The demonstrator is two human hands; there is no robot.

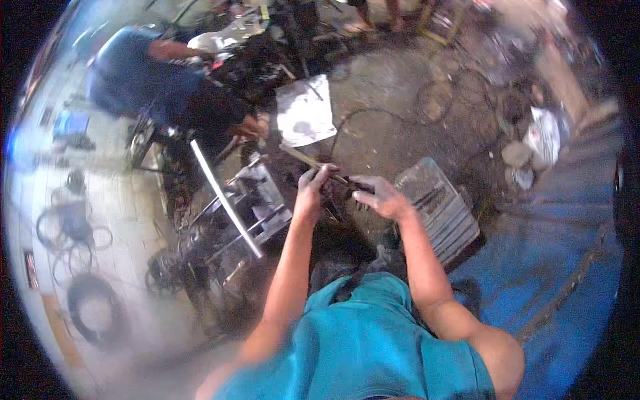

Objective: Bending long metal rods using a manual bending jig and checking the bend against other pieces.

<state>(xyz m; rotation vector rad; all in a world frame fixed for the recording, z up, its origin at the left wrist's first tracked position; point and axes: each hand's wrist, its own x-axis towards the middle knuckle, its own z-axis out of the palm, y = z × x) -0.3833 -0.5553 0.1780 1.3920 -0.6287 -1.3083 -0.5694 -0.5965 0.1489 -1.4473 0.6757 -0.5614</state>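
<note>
A thin, straight, brownish bar [301, 156] slants across in front of me, its far end pointing up and left. My left hand [312, 190] is closed around its middle, thumb and fingers pinching it. On the right, my right hand [381, 198] closes on the nearer end, where a dark part shows between the fingers. Blur hides the exact kind of piece. Beyond the bar's far end, a white sheet [305, 110] with a grey smudge lies on the dirt floor.
A silver pipe [227, 200] slants over a cluttered metal frame [270, 193] at my left. Close by on the right sits a grey ribbed box [437, 210]. A person in a dark blue shirt [133, 73] bends over at the far left. Blue sheeting [547, 267] borders the right.
</note>
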